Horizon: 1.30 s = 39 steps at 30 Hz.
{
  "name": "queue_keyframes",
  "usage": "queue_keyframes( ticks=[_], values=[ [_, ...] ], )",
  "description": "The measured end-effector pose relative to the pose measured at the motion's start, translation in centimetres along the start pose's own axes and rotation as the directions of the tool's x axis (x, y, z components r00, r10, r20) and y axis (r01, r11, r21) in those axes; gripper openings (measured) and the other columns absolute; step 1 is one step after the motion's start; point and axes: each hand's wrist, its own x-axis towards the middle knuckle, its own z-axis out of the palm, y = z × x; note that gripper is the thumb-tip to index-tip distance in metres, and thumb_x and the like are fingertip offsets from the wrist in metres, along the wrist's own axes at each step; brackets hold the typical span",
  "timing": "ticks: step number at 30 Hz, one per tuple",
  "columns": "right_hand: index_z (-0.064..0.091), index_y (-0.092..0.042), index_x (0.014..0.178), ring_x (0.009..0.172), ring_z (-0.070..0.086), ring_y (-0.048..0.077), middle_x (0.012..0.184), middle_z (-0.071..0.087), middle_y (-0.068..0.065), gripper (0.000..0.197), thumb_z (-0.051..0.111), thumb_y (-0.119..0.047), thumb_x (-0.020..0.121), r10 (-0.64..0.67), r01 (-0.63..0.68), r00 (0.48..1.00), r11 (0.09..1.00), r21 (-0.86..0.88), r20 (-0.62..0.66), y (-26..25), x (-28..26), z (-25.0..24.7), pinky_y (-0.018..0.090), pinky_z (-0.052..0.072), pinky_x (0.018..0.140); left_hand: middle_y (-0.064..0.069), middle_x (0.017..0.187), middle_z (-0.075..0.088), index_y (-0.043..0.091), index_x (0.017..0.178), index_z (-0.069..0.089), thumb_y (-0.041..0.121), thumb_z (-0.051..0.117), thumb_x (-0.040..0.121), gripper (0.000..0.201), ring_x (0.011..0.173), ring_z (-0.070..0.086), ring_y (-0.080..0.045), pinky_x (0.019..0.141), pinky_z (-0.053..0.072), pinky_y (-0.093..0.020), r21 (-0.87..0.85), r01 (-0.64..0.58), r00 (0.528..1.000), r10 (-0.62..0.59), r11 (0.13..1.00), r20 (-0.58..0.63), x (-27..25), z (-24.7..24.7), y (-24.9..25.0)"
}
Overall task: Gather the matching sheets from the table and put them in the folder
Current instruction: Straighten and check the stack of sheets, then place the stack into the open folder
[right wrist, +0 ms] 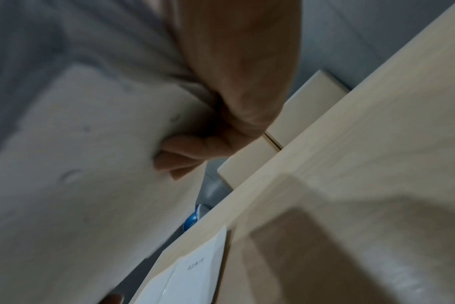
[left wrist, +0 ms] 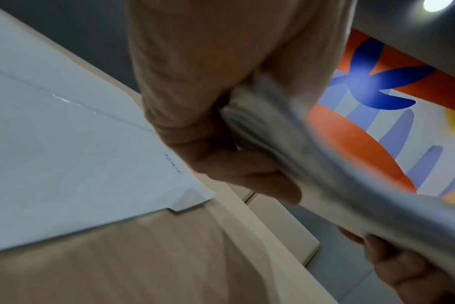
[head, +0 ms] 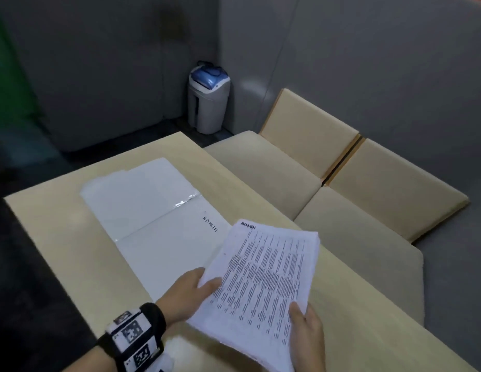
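A: Where is the stack of sheets (head: 263, 280)?

B: Lower centre of the head view, lifted off the table (head: 72, 237) and tilted, printed side up, with "ADMIN" handwritten at its top left corner. It overlaps the near right corner of the folder

A: And who has hold of it?

B: Both hands. The left hand (head: 189, 291) pinches the stack's left edge, thumb on top of the print and fingers underneath. The right hand (head: 305, 334) grips the bottom edge, thumb pressed on the page; in the right wrist view its fingers (right wrist: 185, 154) curl under the paper

A: The folder?

B: The folder (head: 153, 210) lies open and flat on the table, mid-left of the frame, white, with "ADMIN" written near its right edge and a shiny strip of tape along the crease. In the left wrist view the same folder (left wrist: 65, 154) fills the left half, the stack (left wrist: 312, 154) blurred beside the thumb

A: Anything around it?

B: A black band with printed markers (head: 134, 336) on the left wrist, lower left. Beige cushioned seats (head: 328, 189) to the right of the table, and a grey bin with a blue lid (head: 208, 100) in the corner at upper centre
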Motion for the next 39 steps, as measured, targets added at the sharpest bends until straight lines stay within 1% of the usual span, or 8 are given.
queue_keyframes(
  ticks=[3, 7, 11, 20, 26, 30, 36, 39],
  values=[
    [0.068, -0.006, 0.122, 0.109, 0.069, 0.032, 0.11, 0.076, 0.012, 0.028, 0.048, -0.006, 0.102, -0.017, 0.018, 0.999, 0.999, -0.036, 0.038, -0.3, 0.5, 3.2, 0.051, 0.048, 0.105, 0.007, 0.144, 0.053, 0.02, 0.14, 0.048, 0.084, 0.042, 0.076, 0.091, 0.13, 0.053, -0.016, 0.115, 0.04, -0.037, 0.147, 0.024, 1.0, -0.023, 0.989, -0.009, 0.2, -2.6, -2.1],
    [0.068, -0.02, 0.113, 0.098, 0.073, 0.018, 0.099, 0.08, -0.004, 0.028, 0.047, -0.005, 0.102, 0.0, 0.009, 0.993, 0.997, -0.082, 0.114, -0.7, 1.2, 8.2, 0.043, 0.054, 0.095, 0.011, 0.098, 0.067, 0.021, 0.104, 0.059, 0.058, 0.054, 0.091, 0.039, 0.085, 0.064, -0.004, 0.078, 0.056, -0.026, 0.205, -0.036, 0.994, 0.056, 0.978, -0.089, 2.1, -7.7, -2.9],
    [0.06, -0.012, 0.124, 0.105, 0.066, 0.033, 0.112, 0.071, 0.013, 0.026, 0.046, -0.006, 0.103, 0.067, -0.068, 0.997, 0.998, 0.016, 0.034, -0.4, 1.8, 14.0, 0.043, 0.054, 0.09, 0.01, 0.059, 0.044, 0.021, 0.07, 0.05, 0.048, 0.07, 0.085, 0.037, 0.05, 0.039, -0.006, 0.052, 0.03, -0.022, 0.293, -0.04, 0.984, 0.088, 0.955, -0.152, 5.2, -14.1, -3.0],
    [0.058, -0.016, 0.12, 0.114, 0.062, 0.037, 0.129, 0.065, 0.023, 0.021, 0.049, -0.011, 0.101, 0.264, -0.27, 0.957, 0.962, -0.043, -0.117, 2.8, 2.9, 24.2, 0.054, 0.043, 0.109, -0.018, 0.135, 0.05, 0.006, 0.135, 0.045, 0.041, 0.078, 0.077, 0.075, 0.124, 0.047, -0.039, 0.1, 0.043, -0.05, 0.501, 0.434, 0.812, -0.085, 0.749, -0.577, 16.1, -33.4, -7.7],
    [0.059, 0.003, 0.127, 0.105, 0.059, 0.032, 0.119, 0.065, 0.026, 0.03, 0.047, -0.003, 0.1, 0.292, -0.32, 0.928, 0.943, -0.096, -0.23, 2.9, 3.3, 25.5, 0.044, 0.04, 0.108, -0.023, 0.133, 0.047, 0.001, 0.133, 0.044, 0.043, 0.084, 0.07, 0.085, 0.122, 0.049, -0.042, 0.098, 0.048, -0.049, 0.421, 0.476, 0.833, -0.241, 0.772, -0.499, 18.3, -36.7, -9.8],
    [0.063, -0.004, 0.126, 0.105, 0.061, 0.029, 0.117, 0.069, 0.016, 0.031, 0.048, -0.01, 0.099, 0.252, -0.31, 0.925, 0.933, -0.181, -0.284, 2.5, 3.0, 24.7, 0.038, 0.047, 0.099, -0.025, 0.111, 0.067, -0.001, 0.102, 0.065, 0.024, 0.079, 0.08, 0.036, 0.096, 0.062, -0.038, 0.087, 0.05, -0.045, 0.251, 0.393, 0.882, -0.285, 0.885, -0.375, 18.6, -38.2, -9.4],
    [0.061, -0.006, 0.126, 0.099, 0.059, 0.03, 0.113, 0.067, 0.018, 0.03, 0.049, -0.015, 0.1, 0.255, -0.33, 0.922, 0.911, -0.249, -0.292, 1.9, 3.8, 23.2, 0.038, 0.047, 0.094, -0.012, 0.085, 0.076, 0.005, 0.082, 0.075, 0.084, 0.053, 0.066, 0.084, 0.076, 0.068, -0.019, 0.08, 0.05, -0.034, -0.24, 0.249, 0.961, -0.209, 0.938, 0.181, 15.6, -37.4, -3.2],
    [0.06, -0.002, 0.126, 0.094, 0.055, 0.029, 0.105, 0.063, 0.017, 0.03, 0.048, -0.013, 0.101, 0.244, -0.334, 0.922, 0.894, -0.299, -0.3, 1.9, 3.9, 23.4, 0.035, 0.043, 0.085, -0.015, 0.089, 0.074, 0.002, 0.09, 0.073, 0.06, 0.038, 0.096, 0.068, 0.075, 0.07, -0.024, 0.082, 0.054, -0.037, -0.228, 0.311, 0.92, -0.232, 0.923, 0.315, 14.6, -34.4, -2.7]
  ],
)
